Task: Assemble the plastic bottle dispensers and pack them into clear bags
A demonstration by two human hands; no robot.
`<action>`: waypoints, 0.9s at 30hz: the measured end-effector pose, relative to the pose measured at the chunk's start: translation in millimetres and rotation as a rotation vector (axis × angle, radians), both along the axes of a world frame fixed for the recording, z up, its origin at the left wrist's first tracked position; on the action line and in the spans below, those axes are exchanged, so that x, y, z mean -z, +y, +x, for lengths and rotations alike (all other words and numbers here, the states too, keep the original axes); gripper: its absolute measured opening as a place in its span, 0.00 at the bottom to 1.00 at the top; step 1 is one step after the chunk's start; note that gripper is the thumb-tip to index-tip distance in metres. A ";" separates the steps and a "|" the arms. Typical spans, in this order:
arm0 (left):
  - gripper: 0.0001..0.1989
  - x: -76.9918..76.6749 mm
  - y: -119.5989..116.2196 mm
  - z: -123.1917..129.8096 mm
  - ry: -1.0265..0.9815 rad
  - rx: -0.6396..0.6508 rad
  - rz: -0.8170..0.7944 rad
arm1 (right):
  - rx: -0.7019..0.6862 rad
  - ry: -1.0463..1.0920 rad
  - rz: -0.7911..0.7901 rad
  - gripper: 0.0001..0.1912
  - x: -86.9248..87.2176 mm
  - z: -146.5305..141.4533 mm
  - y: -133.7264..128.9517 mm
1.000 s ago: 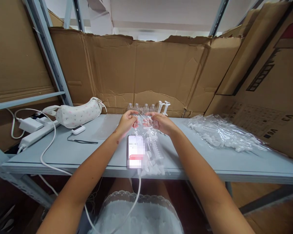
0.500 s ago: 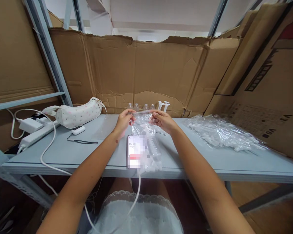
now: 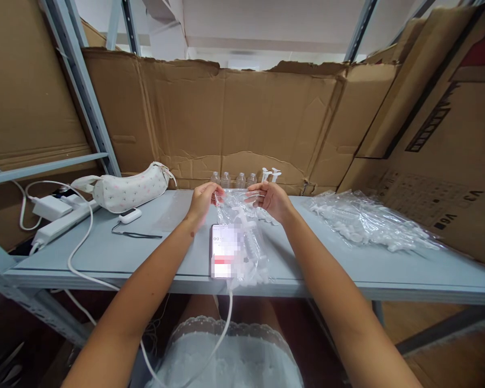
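Between my two hands hangs a clear plastic bag [image 3: 254, 245] with white plastic parts inside, perhaps syringes. My left hand [image 3: 203, 203] pinches the bag's upper left corner. On the other side my right hand [image 3: 272, 200] has thumb and fingers at the upper right edge, seemingly gripping the film. The bag's lower part lies over the right side of a lit phone [image 3: 221, 250], whose screen is partly blurred. Behind my hands stand several small clear bottles [image 3: 241, 180] and two white plunger-like pieces [image 3: 270, 174].
A large clear bag [image 3: 372, 221] of white parts lies at right on the grey table [image 3: 331, 269]. At left are a white patterned pouch [image 3: 131, 188], a small white device [image 3: 130, 215], a power strip [image 3: 64, 225] and cables. Cardboard [image 3: 242, 118] walls the back.
The bag's top edge, stretched taut between my hands before, has slackened and dropped a little. My right hand's fingers have spread slightly. The phone and surrounding things stay put.
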State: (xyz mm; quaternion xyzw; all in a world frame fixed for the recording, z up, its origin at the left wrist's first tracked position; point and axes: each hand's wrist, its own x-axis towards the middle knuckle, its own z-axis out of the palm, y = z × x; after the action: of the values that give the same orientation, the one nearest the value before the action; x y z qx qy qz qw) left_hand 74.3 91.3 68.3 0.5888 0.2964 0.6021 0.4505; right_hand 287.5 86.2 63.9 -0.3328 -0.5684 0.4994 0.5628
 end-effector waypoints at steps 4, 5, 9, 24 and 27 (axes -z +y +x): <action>0.06 2.8 3.0 2.0 0.119 -0.049 0.069 | 0.102 -0.139 0.064 0.14 4.5 1.5 3.9; 0.04 3.9 4.1 2.3 0.145 -0.039 0.061 | 0.117 -0.177 0.074 0.14 6.0 2.2 5.5; 0.04 6.6 8.1 1.5 0.210 -0.013 0.039 | 0.100 -0.227 0.096 0.15 9.3 6.6 10.7; 0.05 1.4 3.4 -7.2 0.097 0.209 -0.057 | 0.057 -0.131 0.094 0.17 3.5 3.7 4.4; 0.12 0.7 1.5 -8.5 0.153 0.281 -0.109 | 0.060 -0.137 0.088 0.17 3.0 2.6 3.1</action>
State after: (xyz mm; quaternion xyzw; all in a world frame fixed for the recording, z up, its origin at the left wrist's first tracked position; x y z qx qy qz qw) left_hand 65.8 92.8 67.6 0.6431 0.2769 0.4696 0.5378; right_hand 290.0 89.3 60.9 -0.3578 -0.6168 0.4329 0.5515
